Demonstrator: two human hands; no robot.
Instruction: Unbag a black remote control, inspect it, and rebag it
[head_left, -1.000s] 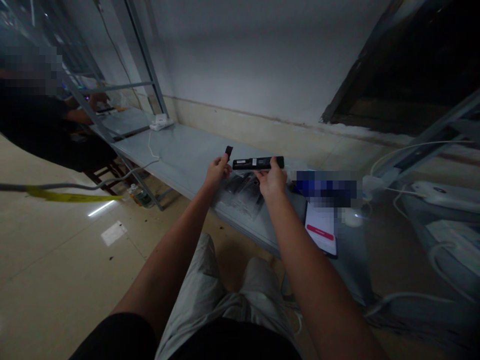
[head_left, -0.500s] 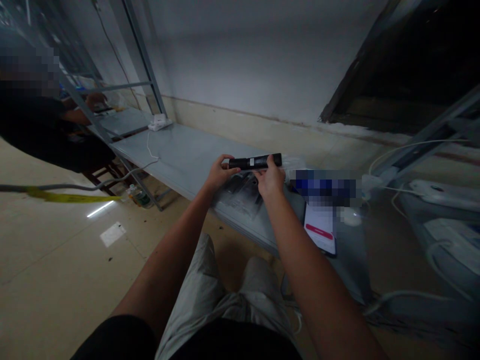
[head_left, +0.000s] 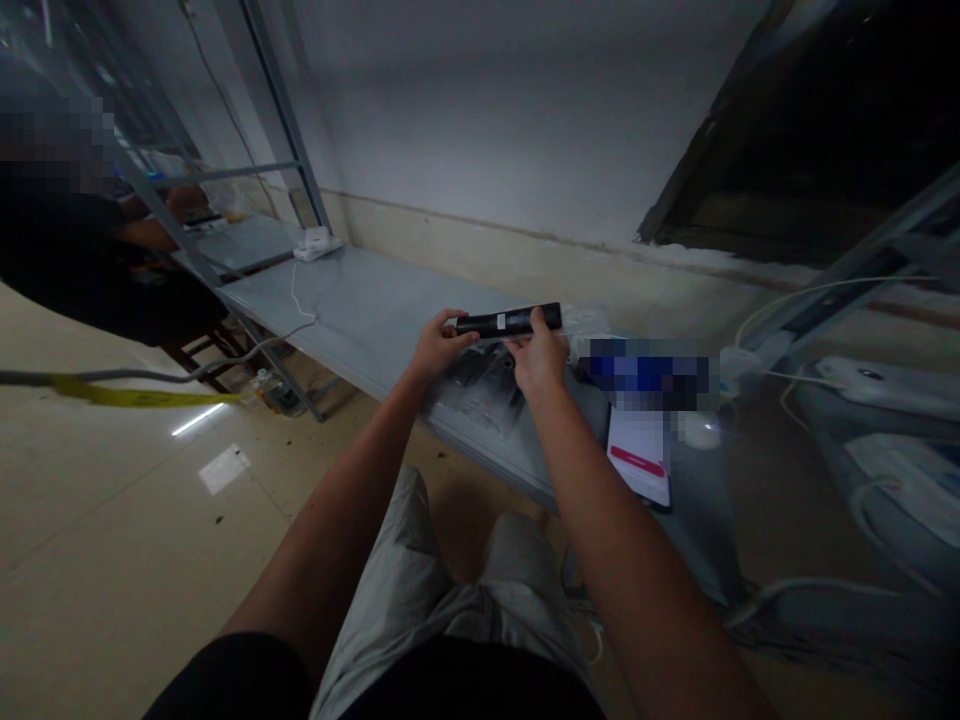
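**Both hands on the black stick above the bench**

While the person sits with the knees under the lower edge of the view, both forearms reach forward to the near edge of the grey bench (head_left: 360,310). The left hand (head_left: 435,345) is closed on the left end of a slim black stick-shaped device (head_left: 510,321), the fingers curled over its tip. The right hand (head_left: 538,362) pinches the same device from below, near its middle, with the thumb on top. The device is held level in the air, just above the bench, with a small pale label on its side.

Judging from this, the left end looks closed and whole; whether a cap there is pushed fully home I cannot tell, because the fingers cover the joint. So the fitting seems almost done, and the seating and the putting down are left.

Under the hands lie clear plastic bags (head_left: 480,390) with dark parts inside. To the right lies a phone (head_left: 641,455) with a bright screen. Farther along the bench there is a white power strip (head_left: 316,243) with its cable, and at the far left another person sits at a second bench.
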